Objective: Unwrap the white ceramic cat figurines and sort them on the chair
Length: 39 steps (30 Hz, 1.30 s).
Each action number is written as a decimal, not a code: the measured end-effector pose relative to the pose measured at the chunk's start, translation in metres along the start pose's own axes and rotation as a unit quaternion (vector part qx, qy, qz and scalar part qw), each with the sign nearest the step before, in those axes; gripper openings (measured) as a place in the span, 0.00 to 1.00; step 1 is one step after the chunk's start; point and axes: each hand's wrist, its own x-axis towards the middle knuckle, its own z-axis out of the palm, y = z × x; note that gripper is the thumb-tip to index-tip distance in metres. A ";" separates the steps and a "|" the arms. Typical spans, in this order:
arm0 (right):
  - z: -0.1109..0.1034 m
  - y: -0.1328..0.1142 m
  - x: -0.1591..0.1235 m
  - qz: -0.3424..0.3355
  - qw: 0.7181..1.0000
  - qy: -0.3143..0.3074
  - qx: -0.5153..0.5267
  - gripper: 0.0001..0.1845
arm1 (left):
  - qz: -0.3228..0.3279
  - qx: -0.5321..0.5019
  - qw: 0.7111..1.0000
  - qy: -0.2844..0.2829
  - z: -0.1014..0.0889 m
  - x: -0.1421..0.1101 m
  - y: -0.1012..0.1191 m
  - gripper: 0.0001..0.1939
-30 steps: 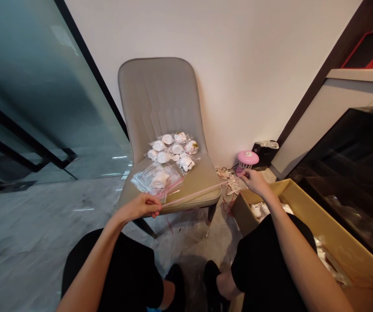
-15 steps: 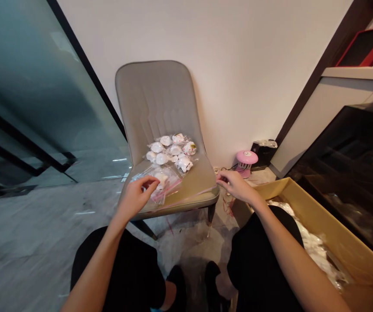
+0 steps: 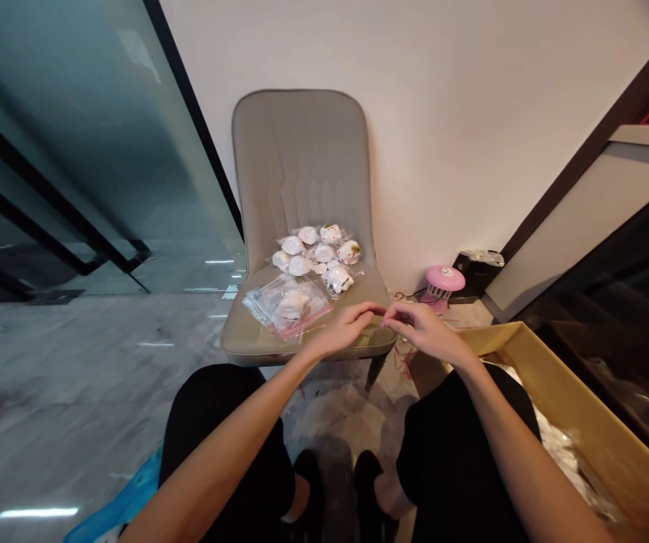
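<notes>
**Desk:** Fingers first. What's the shot?

**Field:** L hand [image 3: 342, 330], fingers extended, tips nearly meeting R hand [image 3: 422, 330], its fingers curled in a loose pinch. Both are just above front edge of seat. Neither is clenched. Anything thin held btwn them? Can't tell, too small.

**Desk:** Where's the bag?

**Field:** Clear zip bag [image 3: 289, 308] w/ pink seal, white item inside, lies on beige upholstered chair [image 3: 302, 162], just left of L hand, not touching it.

**Desk:** And around it?

**Field:** Heap of bagged white items [image 3: 316, 256] sits right behind it on same seat. Pink round-topped gadget [image 3: 443, 283] stands beyond R hand, black box [image 3: 475, 270] beside it. Cardboard box [image 3: 576, 400] at person's R knee holds white plastic-wrapped items [image 3: 556, 445]. Glass partition [image 3: 75, 143] runs along L of chair.
</notes>
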 end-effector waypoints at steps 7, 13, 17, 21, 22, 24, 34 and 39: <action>-0.020 0.003 -0.012 0.042 0.997 0.002 0.067 0.15 | -0.020 -0.141 0.985 -0.095 0.015 0.006 0.001 0.22; -0.029 0.014 -0.019 0.065 0.995 0.016 0.069 0.15 | -0.067 -0.233 0.963 -0.114 0.004 0.000 0.000 0.22; -0.031 0.015 -0.021 0.062 0.995 0.018 0.077 0.15 | -0.078 -0.190 0.974 -0.097 -0.006 -0.001 0.003 0.21; -0.032 0.013 -0.021 0.059 0.995 0.026 0.081 0.14 | -0.075 -0.146 0.982 -0.089 -0.012 -0.001 0.003 0.20; -0.032 0.012 -0.021 0.060 0.994 0.028 0.082 0.14 | -0.073 -0.133 0.984 -0.088 -0.013 -0.001 0.003 0.20; -0.033 0.011 -0.022 0.062 0.994 0.033 0.085 0.14 | -0.071 -0.108 0.988 -0.084 -0.014 -0.002 0.003 0.20; -0.039 0.022 -0.025 0.089 0.991 0.038 0.094 0.14 | -0.110 -0.007 0.990 -0.084 -0.027 -0.015 0.011 0.21; -0.046 0.037 -0.031 0.108 0.990 0.036 0.084 0.15 | -0.115 0.030 0.991 -0.066 -0.037 -0.022 0.003 0.20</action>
